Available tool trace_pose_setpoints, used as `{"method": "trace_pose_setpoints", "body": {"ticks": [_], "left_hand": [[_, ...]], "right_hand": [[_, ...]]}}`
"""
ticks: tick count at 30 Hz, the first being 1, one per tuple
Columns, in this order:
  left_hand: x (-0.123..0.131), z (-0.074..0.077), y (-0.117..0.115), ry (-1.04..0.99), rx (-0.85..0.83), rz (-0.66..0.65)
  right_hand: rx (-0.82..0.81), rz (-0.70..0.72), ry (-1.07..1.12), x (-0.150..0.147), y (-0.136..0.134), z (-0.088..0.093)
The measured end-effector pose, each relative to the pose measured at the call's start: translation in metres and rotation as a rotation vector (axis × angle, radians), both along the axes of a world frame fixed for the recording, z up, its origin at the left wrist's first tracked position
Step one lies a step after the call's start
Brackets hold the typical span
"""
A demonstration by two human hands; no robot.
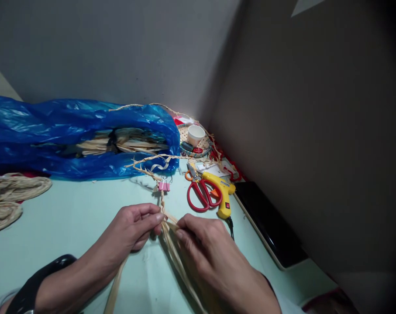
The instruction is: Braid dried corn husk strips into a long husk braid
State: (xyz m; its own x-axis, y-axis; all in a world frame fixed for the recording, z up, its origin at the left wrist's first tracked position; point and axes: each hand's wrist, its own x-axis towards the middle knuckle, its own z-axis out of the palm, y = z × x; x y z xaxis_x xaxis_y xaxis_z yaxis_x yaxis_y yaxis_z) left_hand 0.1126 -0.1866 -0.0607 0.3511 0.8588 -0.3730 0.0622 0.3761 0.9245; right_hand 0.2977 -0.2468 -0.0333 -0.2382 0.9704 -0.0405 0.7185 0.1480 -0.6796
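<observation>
A thin braid of pale dried fibre (163,200) runs down from a pink binder clip (164,186) near the middle. Just below the clip, my left hand (137,226) pinches the braid between thumb and fingers. My right hand (206,244), to its right, has thumb and forefinger closed on a fibre strand. Loose fibre strands (181,268) trail down between the two hands toward the bottom edge. Another flat strand (115,288) emerges below my left hand. Past the clip, the twisted braid (174,156) bends back across the table.
Behind lies an open blue plastic bag (63,117) holding dried fibre (135,141). Red-handled scissors (198,196) and a yellow glue gun (224,203) are right of the clip. A black tablet (270,222) lies farther right, a white cup (196,135) behind, coiled braids (17,187) at left.
</observation>
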Motion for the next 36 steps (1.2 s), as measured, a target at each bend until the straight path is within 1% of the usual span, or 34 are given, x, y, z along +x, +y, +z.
{"method": "trace_pose_setpoints", "body": {"ticks": [2, 4, 8, 14, 17, 20, 23, 25, 33, 36], "left_hand": [[0.001, 0.000, 0.000, 0.018, 0.004, 0.012], [0.000, 0.000, 0.000, 0.030, 0.010, 0.007], [-0.001, -0.001, 0.000, 0.029, 0.004, 0.001], [-0.001, -0.003, 0.002, 0.013, -0.021, 0.040], [0.000, -0.002, 0.002, 0.019, -0.032, 0.058], [0.003, 0.002, 0.001, 0.050, -0.035, 0.078], [0.004, 0.003, -0.001, 0.086, -0.006, 0.101], [0.004, 0.004, -0.002, 0.105, 0.019, 0.112], [0.002, 0.002, -0.002, 0.086, 0.045, 0.108], [0.002, 0.001, -0.002, 0.078, 0.044, 0.101]], "right_hand": [[-0.021, -0.017, -0.089, -0.004, 0.004, -0.004], [-0.004, -0.033, -0.166, -0.005, 0.007, -0.007], [0.032, -0.056, -0.222, -0.004, 0.009, -0.008], [0.087, -0.028, -0.295, -0.005, 0.007, -0.014], [0.119, -0.010, -0.351, -0.006, 0.006, -0.017], [0.129, 0.045, -0.392, -0.008, 0.006, -0.019], [0.169, 0.129, -0.399, -0.009, 0.007, -0.018], [0.216, 0.157, -0.395, -0.008, 0.007, -0.017], [0.361, 0.015, -0.283, -0.003, 0.005, -0.023], [0.403, -0.013, -0.238, -0.001, 0.007, -0.025]]}}
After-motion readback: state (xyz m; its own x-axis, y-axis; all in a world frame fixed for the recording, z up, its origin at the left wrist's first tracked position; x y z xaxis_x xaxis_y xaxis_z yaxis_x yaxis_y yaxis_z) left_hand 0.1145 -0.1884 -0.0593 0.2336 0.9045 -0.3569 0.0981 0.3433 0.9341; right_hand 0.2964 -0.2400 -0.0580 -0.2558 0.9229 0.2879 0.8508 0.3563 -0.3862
